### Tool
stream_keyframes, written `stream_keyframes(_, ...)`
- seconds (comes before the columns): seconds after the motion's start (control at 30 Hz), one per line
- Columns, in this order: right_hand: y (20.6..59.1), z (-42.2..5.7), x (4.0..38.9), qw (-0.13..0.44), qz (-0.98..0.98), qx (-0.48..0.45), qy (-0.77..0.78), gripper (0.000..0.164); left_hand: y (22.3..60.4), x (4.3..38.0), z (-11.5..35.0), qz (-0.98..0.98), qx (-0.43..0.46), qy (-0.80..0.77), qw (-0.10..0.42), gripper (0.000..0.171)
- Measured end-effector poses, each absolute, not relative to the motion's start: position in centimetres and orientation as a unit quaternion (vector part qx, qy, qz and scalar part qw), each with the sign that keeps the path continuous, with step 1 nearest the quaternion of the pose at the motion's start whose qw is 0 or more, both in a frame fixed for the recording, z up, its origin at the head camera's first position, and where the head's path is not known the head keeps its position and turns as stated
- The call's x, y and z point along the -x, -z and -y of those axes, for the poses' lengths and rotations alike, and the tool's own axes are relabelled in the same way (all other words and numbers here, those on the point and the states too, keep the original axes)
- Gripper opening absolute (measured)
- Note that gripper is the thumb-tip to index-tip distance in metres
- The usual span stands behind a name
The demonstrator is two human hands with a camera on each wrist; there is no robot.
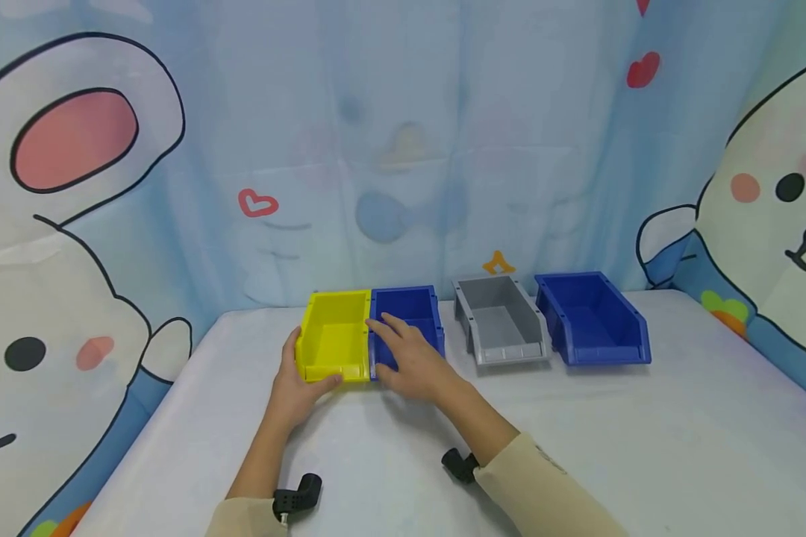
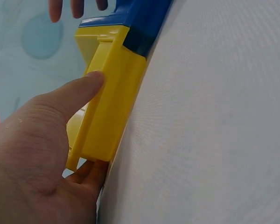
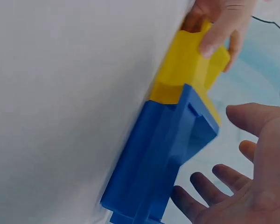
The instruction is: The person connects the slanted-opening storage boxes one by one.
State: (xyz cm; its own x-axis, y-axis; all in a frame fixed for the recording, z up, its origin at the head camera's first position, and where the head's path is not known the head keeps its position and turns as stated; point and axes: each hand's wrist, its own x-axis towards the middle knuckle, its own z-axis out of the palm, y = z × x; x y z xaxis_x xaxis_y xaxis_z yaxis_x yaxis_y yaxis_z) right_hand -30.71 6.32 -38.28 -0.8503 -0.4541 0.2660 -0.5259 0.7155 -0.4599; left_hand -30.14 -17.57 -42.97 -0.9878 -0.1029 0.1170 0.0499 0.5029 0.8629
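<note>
A yellow storage bin [image 1: 336,335] stands on the table directly beside a blue storage bin [image 1: 416,306], their side walls touching. My left hand [image 1: 294,391] holds the yellow bin at its left front corner. Its thumb [image 2: 79,93] lies on the front lip, and the fingers go round the left side, partly hidden. Over the blue bin is my right hand [image 1: 413,362], fingers spread and thumb apart from them. In the right wrist view that hand [image 3: 242,182] has nothing between its fingers; whether a fingertip touches the bin's rim, I cannot tell.
To the right stand a grey storage bin [image 1: 507,321] and a second blue storage bin [image 1: 594,321], side by side. A white cloth covers the table [image 1: 376,462]. Behind hangs a light blue curtain [image 1: 403,149] with cartoon animals.
</note>
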Motion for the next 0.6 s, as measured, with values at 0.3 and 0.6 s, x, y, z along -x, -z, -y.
stream_keyframes(0.3,38.2,-7.5,29.4,0.142,0.910,-0.269,-0.282,0.065,43.0,29.9,17.6,0.867,-0.025,0.492,0.075,0.113)
stream_keyframes(0.6,38.8,-9.0,28.9,0.191,0.902,-0.270,-0.278,0.063,43.0,29.9,17.4,0.869,-0.023,0.490,0.068,0.112)
